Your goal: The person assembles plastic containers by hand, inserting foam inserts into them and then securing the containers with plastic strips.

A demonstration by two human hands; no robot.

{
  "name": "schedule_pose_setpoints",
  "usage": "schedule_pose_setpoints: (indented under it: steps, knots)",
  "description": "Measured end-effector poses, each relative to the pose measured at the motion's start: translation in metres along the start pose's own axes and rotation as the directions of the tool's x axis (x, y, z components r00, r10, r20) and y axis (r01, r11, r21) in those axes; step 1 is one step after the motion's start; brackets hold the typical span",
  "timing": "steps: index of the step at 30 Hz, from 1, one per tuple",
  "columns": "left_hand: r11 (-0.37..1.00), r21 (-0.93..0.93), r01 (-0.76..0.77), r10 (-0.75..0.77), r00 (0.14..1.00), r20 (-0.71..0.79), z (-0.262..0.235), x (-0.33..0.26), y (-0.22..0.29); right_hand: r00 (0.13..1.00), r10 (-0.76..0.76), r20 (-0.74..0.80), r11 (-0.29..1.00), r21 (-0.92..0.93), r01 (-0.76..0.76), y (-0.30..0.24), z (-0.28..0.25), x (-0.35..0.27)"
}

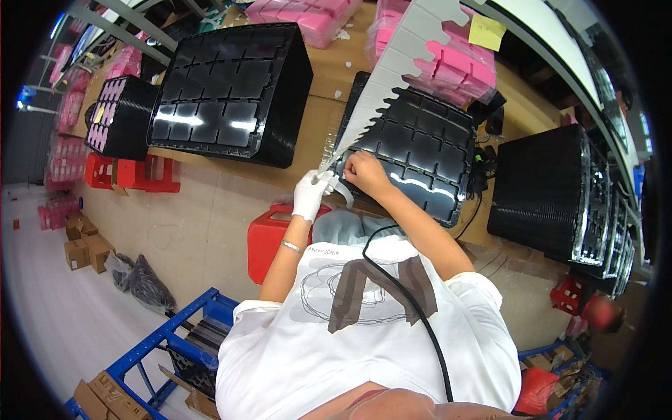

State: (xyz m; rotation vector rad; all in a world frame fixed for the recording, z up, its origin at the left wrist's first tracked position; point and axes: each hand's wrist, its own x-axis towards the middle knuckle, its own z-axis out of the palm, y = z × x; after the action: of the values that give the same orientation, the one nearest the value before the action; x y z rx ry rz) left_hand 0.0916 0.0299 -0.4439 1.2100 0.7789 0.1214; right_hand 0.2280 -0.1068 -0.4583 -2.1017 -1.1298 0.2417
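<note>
My left hand (311,194), in a white glove, is closed on the narrow near end of a long whitish strip (392,66) with a row of notched tabs along one edge. From there the strip slants up and away over the left part of a black compartment tray (427,133). Bare, my right hand (366,173) hovers at the tray's near left corner, fingers curled together. Whatever may be between those fingers is too small to make out. A loose pale ribbon-like end (344,192) hangs just below the two hands.
Tall stacks of black trays stand at left (217,91) and right (539,189). Pink wrapped packs (455,66) lie behind the tray, near a yellow note (486,32). A red stool (273,241) sits by my left arm. Black cables (481,168) lie beside the tray.
</note>
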Motion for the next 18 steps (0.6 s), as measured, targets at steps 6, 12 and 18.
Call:
schedule_pose_setpoints:
  steps: [6, 12, 18]
  knots:
    - [1.0, -0.011, 0.009, -0.009, 1.0, 0.013, -0.004, 0.005, -0.007, 0.999, -0.009, 0.032, 0.998, 0.055, 0.007, 0.007, 0.002, 0.0]
    - [1.0, -0.003, -0.002, 0.002, 1.0, -0.003, -0.003, 0.002, -0.005, 0.988, -0.107, 0.112, 0.99, 0.105, 0.095, 0.007, -0.005, -0.008]
    - [1.0, 0.024, -0.002, 0.002, 1.0, -0.018, 0.0, 0.001, 0.0, 0.998, -0.06, -0.012, 0.995, 0.075, 0.061, 0.006, 0.003, -0.006]
